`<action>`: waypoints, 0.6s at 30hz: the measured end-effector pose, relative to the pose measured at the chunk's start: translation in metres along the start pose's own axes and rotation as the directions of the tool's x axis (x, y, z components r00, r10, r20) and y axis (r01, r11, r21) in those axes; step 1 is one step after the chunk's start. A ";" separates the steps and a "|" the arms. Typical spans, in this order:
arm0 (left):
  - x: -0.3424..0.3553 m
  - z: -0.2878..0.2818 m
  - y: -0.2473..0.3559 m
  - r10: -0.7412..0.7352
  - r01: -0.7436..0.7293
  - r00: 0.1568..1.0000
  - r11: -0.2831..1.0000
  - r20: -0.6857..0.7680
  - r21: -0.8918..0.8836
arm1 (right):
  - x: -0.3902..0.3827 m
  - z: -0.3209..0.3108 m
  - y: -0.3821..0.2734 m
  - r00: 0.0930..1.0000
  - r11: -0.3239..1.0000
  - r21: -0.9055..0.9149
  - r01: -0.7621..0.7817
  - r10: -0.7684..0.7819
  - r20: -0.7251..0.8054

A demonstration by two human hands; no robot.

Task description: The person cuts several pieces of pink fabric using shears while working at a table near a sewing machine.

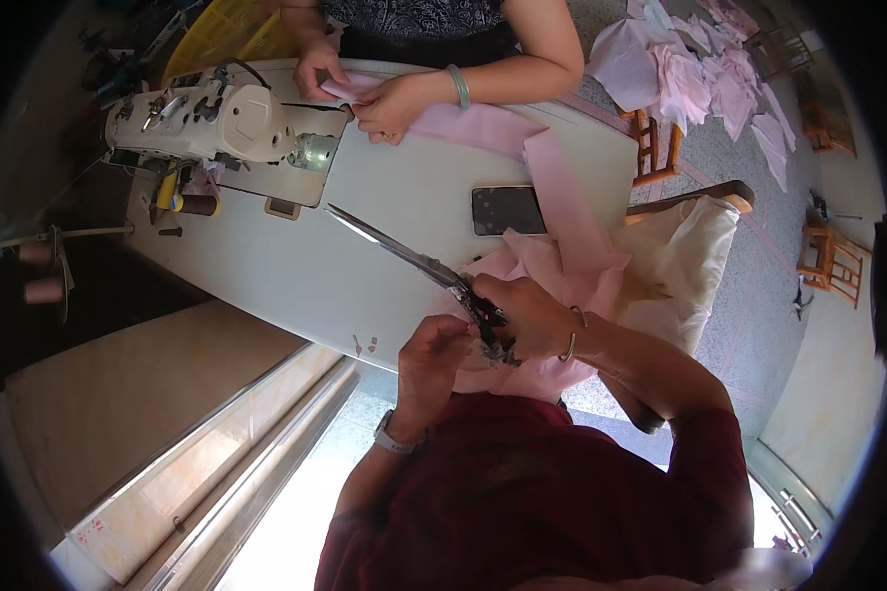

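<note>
My right hand (530, 313) is closed around the handles of a large pair of scissors (404, 253). The long blades point to the upper left, over the white table, and look nearly closed. Close beside the handles, my left hand (430, 362) is pinched; what lies between its fingertips is too small to make out. Strips tied around the handles hang between the hands. Pink fabric (562, 271) lies bunched beyond and under my right hand and spreads toward my lap. A long pink strip runs from it to the far side of the table.
Across the table, a co-worker's hands (389, 103) hold the pink strip. A sewing machine (207, 123) stands at the left, with a thread spool (197, 205) near it. A phone (508, 210) lies on the white table (266, 261). Pale cloth (685, 256) covers a wooden chair at right.
</note>
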State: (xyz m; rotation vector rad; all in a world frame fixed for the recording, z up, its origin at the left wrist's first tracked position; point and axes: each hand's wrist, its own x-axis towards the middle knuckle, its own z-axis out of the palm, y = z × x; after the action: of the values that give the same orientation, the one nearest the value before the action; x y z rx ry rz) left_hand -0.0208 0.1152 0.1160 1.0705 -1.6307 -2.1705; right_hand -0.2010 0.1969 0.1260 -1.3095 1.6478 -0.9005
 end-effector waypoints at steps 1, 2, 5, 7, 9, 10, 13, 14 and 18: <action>0.000 -0.001 -0.002 -0.009 0.009 1.000 1.000 0.009 0.010 | 0.000 0.000 -0.001 0.999 0.999 -0.015 -0.031 0.031 0.009; -0.001 -0.002 -0.004 -0.004 0.004 1.000 1.000 0.000 0.012 | 0.000 0.001 -0.001 1.000 1.000 -0.015 -0.021 0.021 0.014; -0.001 -0.004 -0.006 0.010 -0.010 1.000 0.998 0.001 0.067 | 0.000 0.004 0.003 1.000 0.999 -0.035 0.010 -0.010 -0.024; -0.001 -0.004 -0.004 -0.032 0.030 0.999 0.993 0.012 0.111 | 0.000 0.006 0.006 1.000 0.998 -0.058 0.014 -0.015 -0.021; -0.001 -0.002 -0.002 -0.033 0.030 0.999 0.992 0.020 0.123 | -0.001 0.007 0.007 0.999 0.998 -0.060 0.030 -0.032 -0.030; -0.001 -0.001 -0.001 -0.036 0.031 0.999 0.991 0.030 0.133 | -0.001 0.007 0.008 0.998 0.997 -0.061 0.044 -0.046 -0.039; 0.000 -0.003 -0.011 0.015 -0.016 1.000 0.990 0.005 0.142 | -0.001 0.007 0.007 0.998 0.997 -0.058 0.045 -0.046 -0.031; 0.000 -0.003 -0.011 0.014 -0.015 1.000 0.990 0.004 0.142 | -0.001 0.007 0.008 0.999 0.997 -0.057 0.044 -0.046 -0.029; 0.000 -0.003 -0.010 0.007 -0.008 1.000 0.989 0.006 0.149 | -0.001 0.007 0.009 0.998 0.997 -0.069 0.048 -0.049 -0.025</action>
State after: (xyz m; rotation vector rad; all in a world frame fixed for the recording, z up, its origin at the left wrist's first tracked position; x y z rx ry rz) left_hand -0.0161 0.1166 0.1066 1.0965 -1.8213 -2.0761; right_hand -0.1978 0.1990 0.1156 -1.3946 1.6865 -0.9006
